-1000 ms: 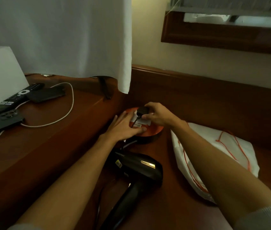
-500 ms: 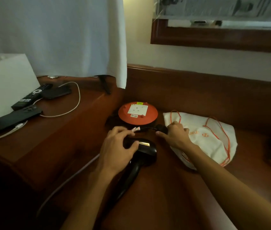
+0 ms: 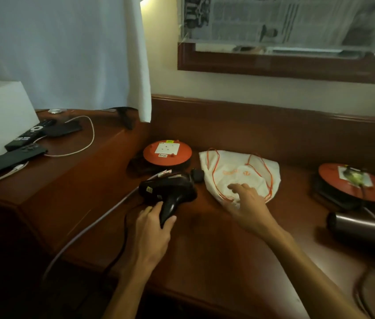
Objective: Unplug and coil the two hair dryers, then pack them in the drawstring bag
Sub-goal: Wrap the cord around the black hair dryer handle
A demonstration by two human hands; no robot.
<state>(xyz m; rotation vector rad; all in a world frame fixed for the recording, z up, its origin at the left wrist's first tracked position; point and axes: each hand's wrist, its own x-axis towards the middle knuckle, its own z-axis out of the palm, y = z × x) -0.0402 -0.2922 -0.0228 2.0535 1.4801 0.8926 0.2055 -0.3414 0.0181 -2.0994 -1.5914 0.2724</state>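
Observation:
A black hair dryer (image 3: pixel 170 188) lies on the wooden desk, and my left hand (image 3: pixel 153 224) grips its handle. Its black plug (image 3: pixel 197 175) rests loose on the desk beside the orange cable reel (image 3: pixel 167 153), whose white socket is bare. My right hand (image 3: pixel 248 203) hovers open, fingers spread, over the near edge of the white drawstring bag (image 3: pixel 239 173) with orange cords. A second, dark metallic hair dryer (image 3: pixel 363 229) lies at the right. Its cord runs up to a plug in a second orange reel (image 3: pixel 354 183).
A raised wooden side table (image 3: pixel 55 171) at the left holds a remote, phones, a white cable and a white box. A white curtain hangs behind it. A grey cable trails off the desk's left front edge. A framed mirror hangs on the wall above.
The plug has come out of the left reel's socket and lies on the desk. My left hand has moved from the reel to the dryer's handle. My right hand let go of the plug and moved right.

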